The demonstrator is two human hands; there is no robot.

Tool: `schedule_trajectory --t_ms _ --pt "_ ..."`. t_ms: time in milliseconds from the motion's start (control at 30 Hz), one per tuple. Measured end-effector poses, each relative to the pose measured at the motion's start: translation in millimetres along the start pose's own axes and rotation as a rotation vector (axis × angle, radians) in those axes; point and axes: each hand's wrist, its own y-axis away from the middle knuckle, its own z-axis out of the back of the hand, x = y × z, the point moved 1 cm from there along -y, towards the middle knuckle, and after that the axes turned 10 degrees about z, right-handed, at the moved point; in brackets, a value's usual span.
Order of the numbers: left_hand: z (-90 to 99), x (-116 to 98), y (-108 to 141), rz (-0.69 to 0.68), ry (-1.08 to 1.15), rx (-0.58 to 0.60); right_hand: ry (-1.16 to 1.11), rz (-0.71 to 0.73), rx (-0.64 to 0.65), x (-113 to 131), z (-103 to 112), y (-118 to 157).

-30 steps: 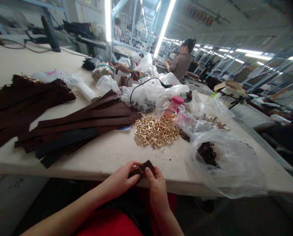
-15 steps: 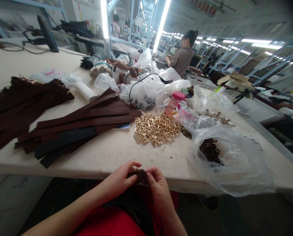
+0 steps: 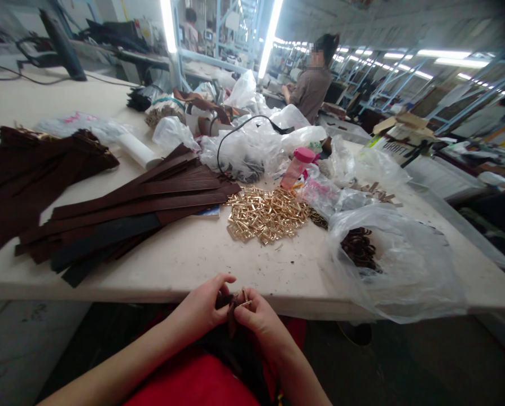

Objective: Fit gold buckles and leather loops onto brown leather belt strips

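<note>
At the table's front edge, my left hand (image 3: 210,301) is closed on a dark brown leather strap (image 3: 232,326), whose end hangs down between my hands. Fingers and thumb of my right hand (image 3: 256,318) pinch a gold metal buckle (image 3: 246,304) against the strap. Whether the strap passes through the buckle is too small to tell. Beyond my hands lies a heap of gold buckles (image 3: 267,214). To its left, long brown straps (image 3: 150,197) are fanned out. On the right, an open clear plastic bag (image 3: 413,270) holds small dark brown loops (image 3: 358,248).
A second pile of brown straps (image 3: 44,175) lies far left, near a white roll (image 3: 137,151). Behind the buckles stand a pink bottle (image 3: 297,169) and crumpled plastic bags (image 3: 252,146). A cardboard box (image 3: 404,138) sits back right. A co-worker (image 3: 314,84) stands beyond the table.
The gold buckle now shows in my right fingers, and the strap has turned so its end hangs down. My hands have shifted slightly left. The camera view has tilted a little downward.
</note>
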Motion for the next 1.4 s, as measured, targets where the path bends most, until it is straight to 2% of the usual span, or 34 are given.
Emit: schedule_trajectory --t_ms 167,333,600,700,733,800,933,1033,1167,1267,1400 --pt "2.7 1 2 0.03 -0.061 0.05 -0.02 0.051 -0.033 0 -4 3" --pt "10.9 1 6 0.058 -0.16 0.135 0.067 0.097 -0.049 -3 -1 7" --pt "20.4 -5 15 0.073 0.191 0.358 0.53 0.245 -0.139 4 8 1" --pt "18.4 -2 12 0.091 0.248 0.33 0.702 0.348 -0.262 2 8 -1" --pt "17.5 -1 11 0.087 0.252 0.303 0.696 0.364 -0.304 0 7 -1" --pt "15.7 1 8 0.076 0.289 0.283 0.522 0.338 -0.333 -3 5 -1" --pt "14.1 0 8 0.095 0.451 0.367 -0.092 0.176 -0.167 -10 -6 -1" --pt "14.4 -2 9 0.12 0.554 0.407 -0.325 0.126 -0.107 -13 -15 2" --pt "13.4 -1 10 0.183 0.676 0.442 -0.326 0.237 -0.192 -15 -19 5" --pt "11.6 3 9 0.202 0.727 0.444 -0.158 0.306 -0.195 -15 -16 7" --pt "7.9 7 10 0.185 0.672 0.418 0.075 0.277 -0.144 -14 -9 6"
